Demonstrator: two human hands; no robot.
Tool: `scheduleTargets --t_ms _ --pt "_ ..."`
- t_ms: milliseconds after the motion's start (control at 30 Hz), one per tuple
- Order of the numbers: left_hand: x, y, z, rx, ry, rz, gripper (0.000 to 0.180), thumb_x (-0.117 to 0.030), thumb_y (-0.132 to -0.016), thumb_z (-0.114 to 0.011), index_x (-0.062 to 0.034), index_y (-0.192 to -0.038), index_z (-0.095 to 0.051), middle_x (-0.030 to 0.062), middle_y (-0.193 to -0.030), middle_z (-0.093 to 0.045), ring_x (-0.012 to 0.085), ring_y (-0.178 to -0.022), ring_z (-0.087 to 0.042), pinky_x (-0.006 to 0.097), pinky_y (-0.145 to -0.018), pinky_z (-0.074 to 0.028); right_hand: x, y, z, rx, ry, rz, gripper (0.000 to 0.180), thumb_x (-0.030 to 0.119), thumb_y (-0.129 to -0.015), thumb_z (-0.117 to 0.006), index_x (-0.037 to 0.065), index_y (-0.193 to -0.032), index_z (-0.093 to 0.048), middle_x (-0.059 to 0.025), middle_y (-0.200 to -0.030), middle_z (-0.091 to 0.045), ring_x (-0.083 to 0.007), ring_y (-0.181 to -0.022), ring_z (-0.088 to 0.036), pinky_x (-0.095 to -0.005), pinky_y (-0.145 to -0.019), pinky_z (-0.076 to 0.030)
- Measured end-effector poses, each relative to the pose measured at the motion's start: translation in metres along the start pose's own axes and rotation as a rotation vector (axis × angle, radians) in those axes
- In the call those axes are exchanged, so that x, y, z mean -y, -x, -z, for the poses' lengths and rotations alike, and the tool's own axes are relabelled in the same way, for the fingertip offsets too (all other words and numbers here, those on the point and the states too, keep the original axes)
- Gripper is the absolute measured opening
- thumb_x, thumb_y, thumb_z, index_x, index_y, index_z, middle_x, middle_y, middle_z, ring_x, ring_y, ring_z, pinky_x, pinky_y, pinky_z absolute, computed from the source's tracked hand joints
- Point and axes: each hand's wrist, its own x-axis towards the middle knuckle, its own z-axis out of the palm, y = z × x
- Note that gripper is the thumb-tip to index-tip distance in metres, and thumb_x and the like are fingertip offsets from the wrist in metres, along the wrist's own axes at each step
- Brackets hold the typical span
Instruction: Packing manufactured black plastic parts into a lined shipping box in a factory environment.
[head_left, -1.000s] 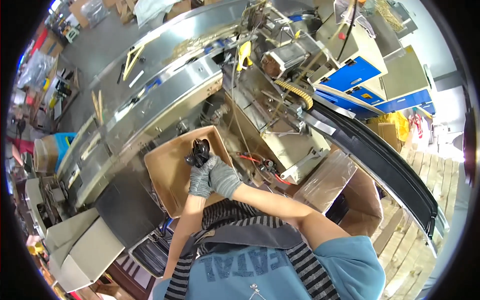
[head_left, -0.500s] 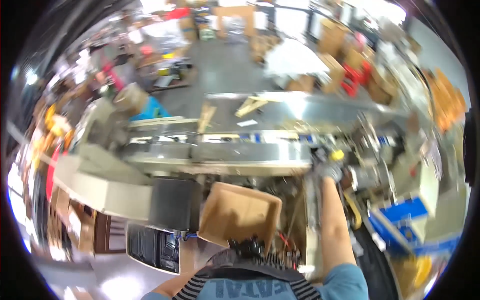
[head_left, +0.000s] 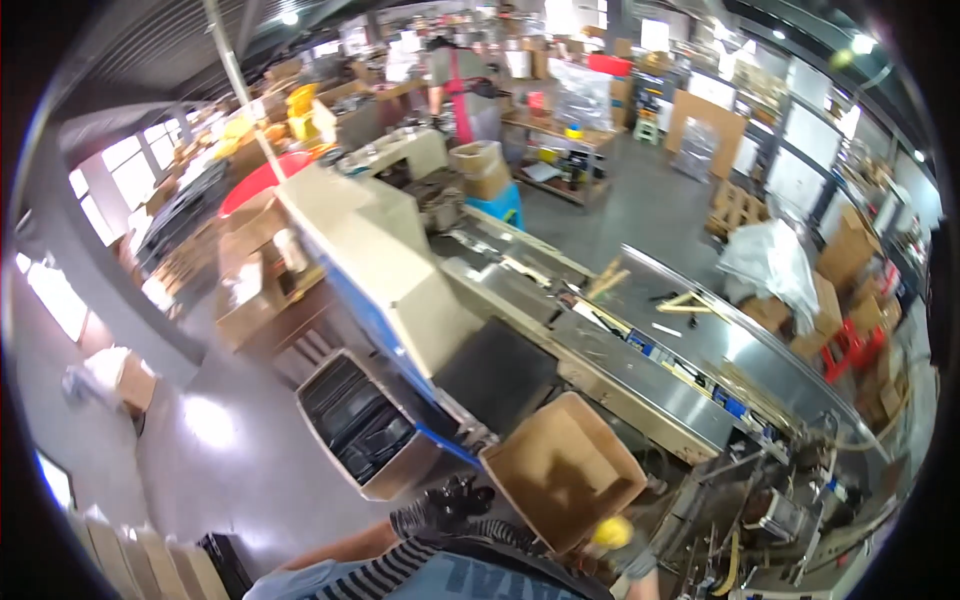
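Whereas a second ago both gloved hands met around one black bundle over the carton, they now stand apart and the view has swung leftward. Item: left hand [head_left: 428, 514], striped dark glove, fingers closed around glossy black parts [head_left: 466, 493], held just left of the carton's near corner. Item: right hand [head_left: 637, 560], grey glove, blurred, seemingly gripping a yellow object [head_left: 612, 532] at the carton's near right edge; a yellow piece like it earlier hung on the machinery [head_left: 775, 515] at right. Item: open carton [head_left: 545, 450], brown, shadowed inside, between the hands and the bench. Item: blue shirt [head_left: 490, 574], dark block lettering on its front, cut by the lower edge. Item: second carton [head_left: 405, 472], filled with black pieces, on the floor at left. Item: dark flat panel [head_left: 497, 375], beyond the open carton, beside a cream housing [head_left: 365, 255] that stands between both cartons and the far left. Item: long metal bench [head_left: 690, 395], crossing behind, with wooden strips [head_left: 684, 303] on it. Item: red stool [head_left: 850, 350], past the bench.
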Motion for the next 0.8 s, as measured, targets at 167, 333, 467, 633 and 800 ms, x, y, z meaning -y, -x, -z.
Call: scheduleTargets --t_ms 167,333,467,633,800 --pt "0.045 0.087 0.001 0.237 -1.010 0.402 0.070 -0.039 -0.076 -0.053 -0.0142 -0.139 -0.035 0.0113 -0.144 -0.030 0.0336 -0.133 -0.022 0.050 -0.106 -0.018 -0.044 -0.031 -0.132 0.519 -0.367 -0.344 0.022 0.026 -0.082 -0.060 0.006 -0.089 -0.062 -0.0061 -0.079 -0.064 -0.0180 -0.072 -0.062 -0.0296 -0.066 -0.049" --pt "0.136 0.220 -0.028 -0.137 -0.539 0.412 0.068 -0.027 -0.076 -0.060 -0.0159 -0.138 -0.034 0.0124 -0.142 -0.034 0.0335 -0.128 -0.033 0.051 -0.102 -0.028 -0.009 -0.074 -0.202 1.010 -0.183 -0.608 0.025 0.028 -0.081 -0.060 0.008 -0.095 -0.063 -0.0091 -0.082 -0.066 -0.0192 -0.073 -0.063 -0.0302 -0.068 -0.049" --pt "0.077 0.258 -0.021 -0.067 -0.477 0.789 0.052 -0.051 -0.081 -0.047 -0.0222 -0.125 -0.048 0.0115 -0.118 -0.055 0.0315 -0.109 -0.052 0.054 -0.095 -0.031 0.008 -0.089 -0.257 0.921 0.564 -0.150 0.030 0.031 -0.069 -0.063 0.012 -0.092 -0.066 -0.0121 -0.071 -0.065 -0.0254 -0.063 -0.062 -0.0367 -0.062 -0.048" --pt "0.094 0.332 -0.054 -0.112 -0.741 0.943 0.049 -0.060 -0.079 -0.045 -0.0265 -0.113 -0.058 0.0088 -0.096 -0.066 0.0267 -0.087 -0.063 0.058 -0.084 -0.032 0.083 -0.107 -0.318 0.928 0.462 0.098 0.046 0.046 -0.071 -0.062 0.001 -0.082 -0.065 -0.0175 -0.072 -0.065 -0.0302 -0.067 -0.063 -0.0390 -0.066 -0.047" --pt "0.053 0.339 -0.035 -0.043 -0.559 0.952 0.048 -0.036 -0.084 -0.056 -0.0160 -0.126 -0.048 0.0100 -0.100 -0.065 0.0275 -0.084 -0.064 0.037 -0.071 -0.048 0.008 -0.128 -0.383 1.188 0.575 -0.029 0.046 0.046 -0.070 -0.068 0.011 -0.101 -0.064 -0.0112 -0.076 -0.065 -0.0213 -0.065 -0.062 -0.0354 -0.064 -0.049"
